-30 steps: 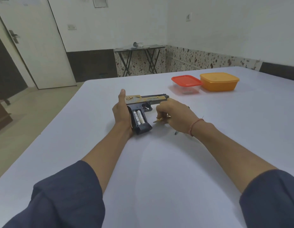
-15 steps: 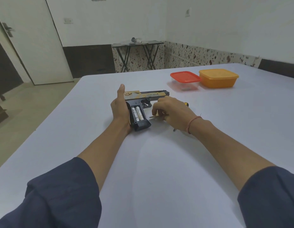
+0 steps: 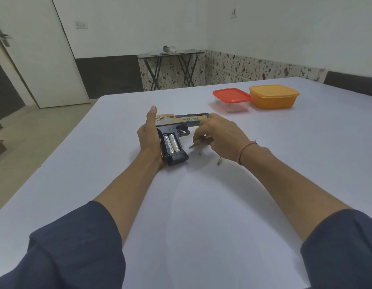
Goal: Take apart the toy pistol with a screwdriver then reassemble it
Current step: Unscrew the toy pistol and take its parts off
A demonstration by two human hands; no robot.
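Cells exposed in toy pistol; flat left hand braces at 9 o'clock, right hand pinches thin tool; housing not yet split

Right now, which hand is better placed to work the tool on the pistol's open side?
Right. The right hand pinches the slim tool, its tip just beside the grip of the toy pistol, where batteries show. The left hand presses against the pistol's rear, best used for bracing.
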